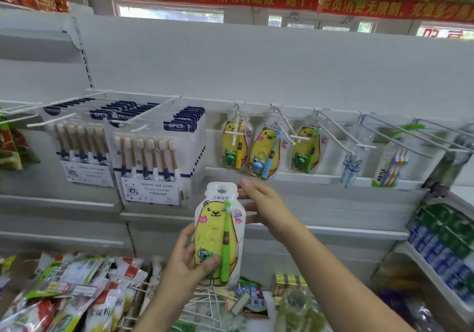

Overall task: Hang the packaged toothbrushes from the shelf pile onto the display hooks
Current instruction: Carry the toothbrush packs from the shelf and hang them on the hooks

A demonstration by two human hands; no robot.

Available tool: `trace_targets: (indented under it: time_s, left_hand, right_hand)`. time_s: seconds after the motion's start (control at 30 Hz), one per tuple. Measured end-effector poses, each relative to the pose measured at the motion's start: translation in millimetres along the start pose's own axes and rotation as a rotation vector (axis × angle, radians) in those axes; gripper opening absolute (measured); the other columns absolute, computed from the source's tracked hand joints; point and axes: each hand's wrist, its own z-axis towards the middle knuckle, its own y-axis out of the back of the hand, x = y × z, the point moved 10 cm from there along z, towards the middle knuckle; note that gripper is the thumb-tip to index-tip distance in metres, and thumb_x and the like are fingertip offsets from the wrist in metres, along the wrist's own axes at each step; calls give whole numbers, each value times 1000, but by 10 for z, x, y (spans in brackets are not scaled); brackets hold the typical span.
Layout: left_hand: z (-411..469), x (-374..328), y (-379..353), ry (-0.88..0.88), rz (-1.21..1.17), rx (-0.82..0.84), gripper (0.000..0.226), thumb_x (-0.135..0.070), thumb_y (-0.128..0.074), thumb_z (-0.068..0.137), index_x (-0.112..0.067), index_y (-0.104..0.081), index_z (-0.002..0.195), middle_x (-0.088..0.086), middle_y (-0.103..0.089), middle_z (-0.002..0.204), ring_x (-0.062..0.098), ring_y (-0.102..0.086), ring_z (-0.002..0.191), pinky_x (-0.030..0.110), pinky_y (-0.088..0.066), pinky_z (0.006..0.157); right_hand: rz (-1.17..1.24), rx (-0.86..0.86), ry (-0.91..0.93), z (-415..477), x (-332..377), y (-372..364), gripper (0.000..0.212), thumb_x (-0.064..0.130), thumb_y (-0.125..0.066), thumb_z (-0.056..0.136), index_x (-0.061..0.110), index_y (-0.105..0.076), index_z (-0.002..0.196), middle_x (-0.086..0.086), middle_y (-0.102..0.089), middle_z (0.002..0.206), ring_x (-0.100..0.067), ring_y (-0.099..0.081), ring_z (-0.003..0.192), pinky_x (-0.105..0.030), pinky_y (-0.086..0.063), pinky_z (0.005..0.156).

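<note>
White shelving back panel (256, 70) fills the frame, and blocks of six-piece toothbrush packs (154, 157) hang at centre left. Along the bottom edge lies the shelf pile (77, 293), a jumble of pouches and packets; how many toothbrushes remain in it cannot be told.

Across the middle right runs a row of wire display hooks (400, 137), several of them lightly loaded. Three bear-shaped children's toothbrush packs already hang there side by side: one with a yellow brush (234, 144), one with a blue brush (266, 149) and one with a green brush (307, 147). Farther right hang a clear blister pack (352, 162) and a multicolour brush pack (389, 165).

A fourth bear-shaped pack (218, 231), holding a green brush, is upright at lower centre, below the hooks and clear of them. The left hand (187, 262) grips its lower part, thumb across the front. The right hand (261, 203) has its fingers extended against the upper right edge; whether they pinch it cannot be told. The hang hole (221, 191) at the top is unthreaded.

The job looks partly done: this pack needs lifting onto a hook, and any others in the pile must follow.
</note>
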Motion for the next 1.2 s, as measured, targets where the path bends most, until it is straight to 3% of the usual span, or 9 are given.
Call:
trace_targets:
  time_s: [0.17,0.27,0.37,0.5,0.6,0.73,0.9,1.07,1.2]
  left_hand:
    - [46,99,-507,-7,4,51,74,5,-78,74,-27,-48,133,2,-76,116,16,-75,97,29,-61,68]
    - [39,179,-852,8,6,132,86,-4,-90,69,-24,-45,139,6,-76,117,22,-75,101,32,-61,68]
    - [25,228,-1127,34,22,186,109,-33,-103,45,-27,-46,138,7,-75,119,26,-74,103,33,-61,69]
    - [51,190,-1460,16,55,193,80,-17,-96,62,-27,-52,128,-1,-78,112,15,-75,100,30,-61,77]
    - [107,122,-1703,-12,103,200,67,-10,-89,68,-25,-54,123,-5,-78,108,13,-74,99,33,-60,83]
    - [218,-32,-1984,-52,116,205,57,1,-83,75,-24,-55,118,-3,-78,103,9,-74,94,23,-59,74]
    - [317,-162,-2237,-90,134,241,53,-1,-83,77,-25,-56,117,-4,-78,105,10,-75,94,21,-57,72]
    - [339,-200,-2333,-98,151,235,53,-2,-83,79,-24,-55,119,1,-76,111,7,-74,94,18,-56,73]
    - [372,-213,-2367,-99,156,227,52,-3,-82,79,-23,-55,118,2,-75,111,5,-74,91,18,-56,71]
  right_hand:
    - [-27,-29,71,-708,-72,326,34,25,-74,91,30,-62,122,-6,-72,112,-20,-75,97,-41,-62,65]
    - [-99,-92,108,-914,-164,590,44,6,-72,91,34,-57,122,-7,-74,111,-24,-75,95,-46,-63,64]
    - [-108,-175,121,-1057,-187,875,44,0,-69,91,30,-56,121,-8,-77,106,-28,-76,91,-53,-63,67]
    - [-137,-242,140,-1196,-100,1242,39,2,-70,91,23,-57,122,-11,-77,104,-29,-76,92,-59,-61,73]
    - [-170,-269,170,-1261,55,1449,37,3,-69,93,24,-57,121,-9,-77,102,-26,-76,89,-53,-63,70]
    - [-176,-295,201,-1280,296,1703,34,2,-66,94,27,-59,114,-12,-76,100,-27,-77,86,-49,-63,63]
    - [-218,-341,230,-1251,471,1963,27,5,-66,94,18,-60,117,-18,-74,100,-29,-76,84,-53,-62,64]
    - [-229,-341,239,-1204,575,2051,23,5,-67,94,10,-61,116,-17,-74,99,-22,-76,78,-38,-62,56]
    - [-232,-341,241,-1157,566,2096,22,5,-68,93,14,-63,112,-17,-74,99,-23,-76,81,-41,-62,58]
